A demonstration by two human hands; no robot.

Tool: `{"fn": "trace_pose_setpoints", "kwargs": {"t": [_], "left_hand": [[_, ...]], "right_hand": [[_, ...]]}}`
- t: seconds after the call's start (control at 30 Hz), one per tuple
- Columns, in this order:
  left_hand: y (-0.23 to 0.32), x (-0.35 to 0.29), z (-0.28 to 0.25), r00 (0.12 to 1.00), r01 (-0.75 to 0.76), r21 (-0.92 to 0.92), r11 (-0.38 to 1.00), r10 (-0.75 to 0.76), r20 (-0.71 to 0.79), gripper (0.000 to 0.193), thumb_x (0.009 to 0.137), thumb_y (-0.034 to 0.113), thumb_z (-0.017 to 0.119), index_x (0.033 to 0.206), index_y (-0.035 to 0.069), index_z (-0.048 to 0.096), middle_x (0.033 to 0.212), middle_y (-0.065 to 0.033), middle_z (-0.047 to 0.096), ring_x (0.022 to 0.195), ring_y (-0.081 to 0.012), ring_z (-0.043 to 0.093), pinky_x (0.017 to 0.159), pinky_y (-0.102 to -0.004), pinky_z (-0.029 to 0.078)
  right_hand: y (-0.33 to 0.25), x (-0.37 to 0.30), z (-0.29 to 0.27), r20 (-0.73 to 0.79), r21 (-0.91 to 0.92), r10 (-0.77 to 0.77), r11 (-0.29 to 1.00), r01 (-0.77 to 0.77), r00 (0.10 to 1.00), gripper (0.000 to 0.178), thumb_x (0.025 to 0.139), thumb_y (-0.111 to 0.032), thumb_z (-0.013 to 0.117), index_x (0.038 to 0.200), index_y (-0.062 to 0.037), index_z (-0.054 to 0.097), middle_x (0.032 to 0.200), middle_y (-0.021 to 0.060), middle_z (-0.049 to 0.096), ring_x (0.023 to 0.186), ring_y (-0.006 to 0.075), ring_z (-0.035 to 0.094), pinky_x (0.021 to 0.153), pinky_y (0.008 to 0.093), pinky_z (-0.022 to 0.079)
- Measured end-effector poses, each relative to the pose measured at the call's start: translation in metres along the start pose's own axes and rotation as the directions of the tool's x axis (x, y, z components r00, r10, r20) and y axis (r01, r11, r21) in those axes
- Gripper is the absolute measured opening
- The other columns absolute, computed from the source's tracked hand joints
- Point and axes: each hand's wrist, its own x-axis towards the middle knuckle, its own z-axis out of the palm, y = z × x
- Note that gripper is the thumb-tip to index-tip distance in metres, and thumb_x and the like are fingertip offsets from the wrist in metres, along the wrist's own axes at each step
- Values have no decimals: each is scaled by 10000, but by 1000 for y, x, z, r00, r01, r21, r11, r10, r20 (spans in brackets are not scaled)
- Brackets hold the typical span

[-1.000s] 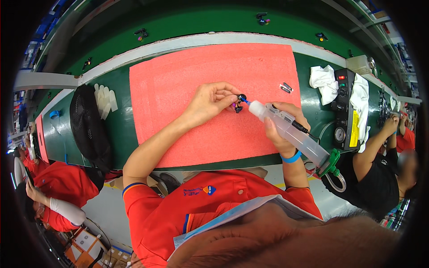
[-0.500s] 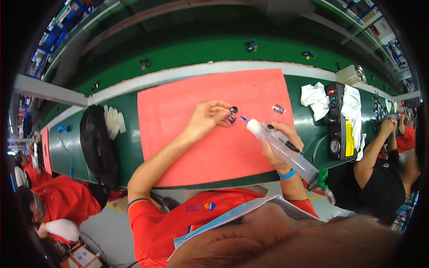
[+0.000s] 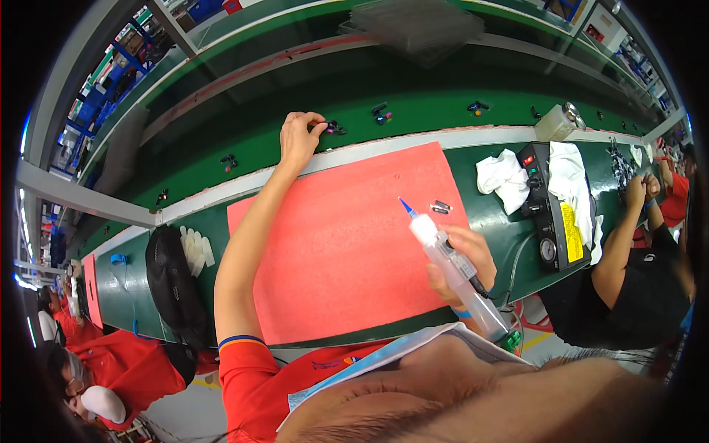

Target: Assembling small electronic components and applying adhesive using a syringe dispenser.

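Note:
My left hand (image 3: 299,142) reaches past the far edge of the pink mat (image 3: 325,288), over the long green surface. Its thumb and fingers are closed at one side of a small black part with a purple spot (image 3: 334,128); whether the part rests on the surface is hard to tell. In my right hand (image 3: 473,258) is a large translucent dispensing syringe (image 3: 452,260) with a white collar and a blue tapered nozzle (image 3: 406,206). The nozzle points up and away over the mat, touching nothing. Beside it, small dark and silvery pieces (image 3: 441,207) lie on the mat.
Similar black parts (image 3: 382,114) sit spaced along the green surface (image 3: 258,148), behind a white rail (image 3: 362,148). A black control box (image 3: 550,207) with white cloths (image 3: 502,181) stands right. A black bag (image 3: 176,288) lies left. Co-workers sit on both sides.
My left hand has gone from above the mat, where it held a small black part near the nozzle, to the green surface beyond the rail. The syringe stays in my right hand. The view has shifted.

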Motion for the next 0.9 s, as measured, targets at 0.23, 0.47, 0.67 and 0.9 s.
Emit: {"fn": "trace_pose_setpoints", "kwargs": {"t": [0.23,0.47,0.67,0.9], "left_hand": [[36,40,9,967,-249,84,965,252,-28,90,664,63,591,740,21,613,725,-114,592,813,-262,521,697,-353,437],[68,66,59,963,-184,182,966,139,233,96,651,69,607,729,13,613,750,-139,596,760,-294,553,677,-361,463],[62,69,63,934,-111,178,978,42,356,112,671,84,619,719,-15,598,740,-167,593,699,-326,580,629,-372,473],[88,27,-27,890,210,-225,951,-91,447,165,711,140,621,731,-19,583,622,-93,569,570,-113,534,543,-245,421]], "right_hand": [[2,-1,-3,-82,67,66,996,-60,994,409,667,-141,654,990,18,460,904,215,538,776,256,555,633,304,460],[10,0,2,-63,38,65,997,-63,996,411,646,-117,666,981,16,468,899,202,551,801,266,559,670,323,459],[5,3,1,-61,40,106,994,-103,993,401,640,-116,671,969,9,479,893,189,559,817,269,561,688,327,459],[8,2,1,-100,153,141,980,-125,985,400,615,-68,681,962,5,498,896,169,570,819,253,575,706,313,468]]}}
